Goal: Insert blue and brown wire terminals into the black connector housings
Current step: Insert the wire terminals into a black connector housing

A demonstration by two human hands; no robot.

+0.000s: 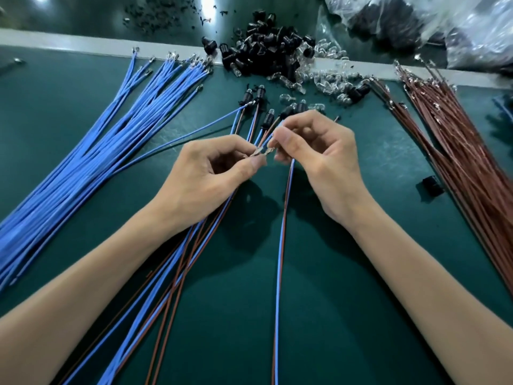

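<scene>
Green mat (236, 301); two hands (202, 179) (322, 159) pinch one wire pair (281, 245).

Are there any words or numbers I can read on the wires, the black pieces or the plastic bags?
None can be read. No words, numbers, labels or signs show on the blue wires, the brown wires, the black housings, the plastic bags or the green mat.

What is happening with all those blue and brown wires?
A person is putting wires together on a green table. The left hand and right hand both pinch wire ends between them. Loose blue wires lie to the left, brown wires to the right, and a pile of black housings sits at the back. A few finished wires already wear housings.
</scene>
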